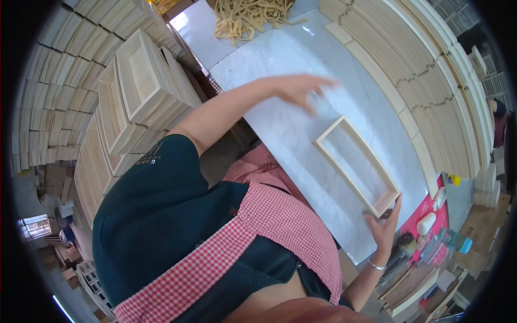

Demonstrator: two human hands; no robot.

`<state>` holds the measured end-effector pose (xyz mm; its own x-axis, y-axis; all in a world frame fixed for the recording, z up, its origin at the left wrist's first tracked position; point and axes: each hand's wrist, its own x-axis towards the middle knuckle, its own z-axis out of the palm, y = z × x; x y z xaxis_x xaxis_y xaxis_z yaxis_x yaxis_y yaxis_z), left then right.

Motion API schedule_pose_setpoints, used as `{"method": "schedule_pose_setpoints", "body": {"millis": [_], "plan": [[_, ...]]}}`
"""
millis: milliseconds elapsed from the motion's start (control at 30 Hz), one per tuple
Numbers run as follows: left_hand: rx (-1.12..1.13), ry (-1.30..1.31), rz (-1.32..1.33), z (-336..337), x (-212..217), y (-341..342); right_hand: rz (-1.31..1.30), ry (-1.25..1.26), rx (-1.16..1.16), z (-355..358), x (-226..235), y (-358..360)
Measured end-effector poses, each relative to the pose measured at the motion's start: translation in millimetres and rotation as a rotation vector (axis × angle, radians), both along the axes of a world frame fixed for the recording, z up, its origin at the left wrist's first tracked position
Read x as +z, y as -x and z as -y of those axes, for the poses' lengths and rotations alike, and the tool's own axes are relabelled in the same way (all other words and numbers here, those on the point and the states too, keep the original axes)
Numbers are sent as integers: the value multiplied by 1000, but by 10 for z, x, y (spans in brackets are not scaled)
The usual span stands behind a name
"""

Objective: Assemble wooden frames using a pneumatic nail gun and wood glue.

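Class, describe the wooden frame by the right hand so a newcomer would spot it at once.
Find the pale tabletop across the picture's middle. There, the person's right hand touches the near end of a long rectangular wooden frame. Unlike the stacked wooden pieces on both sides, this one lies singly.

That long, shallow, pale wooden frame (346,177) has one short end in the right hand (384,229), its slim sides stretching away from the grip.
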<state>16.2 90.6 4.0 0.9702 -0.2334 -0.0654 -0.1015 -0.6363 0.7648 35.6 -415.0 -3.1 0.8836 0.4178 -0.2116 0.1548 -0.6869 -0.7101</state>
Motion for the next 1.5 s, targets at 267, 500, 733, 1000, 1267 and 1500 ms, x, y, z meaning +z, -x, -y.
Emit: {"method": "schedule_pose_setpoints", "body": {"millis": [267,500,733,1000,1267,1500], "plan": [[728,-715,377,-1554,-464,-919,117,-123,-78,132,0,243],[675,-884,277,-1186,-106,-717,305,-100,-278,238,82,350],[286,686,256,648,668,462,348,-544,-125,-1163,493,675],[334,1117,-376,1601,368,1276,86,-529,112,-1557,429,1159],[55,843,-354,1596,205,1351,54,-632,95,-1457,239,1270],[-49,1138,-430,1216,263,1111,-179,-1060,-188,-1414,485,1325]]}}
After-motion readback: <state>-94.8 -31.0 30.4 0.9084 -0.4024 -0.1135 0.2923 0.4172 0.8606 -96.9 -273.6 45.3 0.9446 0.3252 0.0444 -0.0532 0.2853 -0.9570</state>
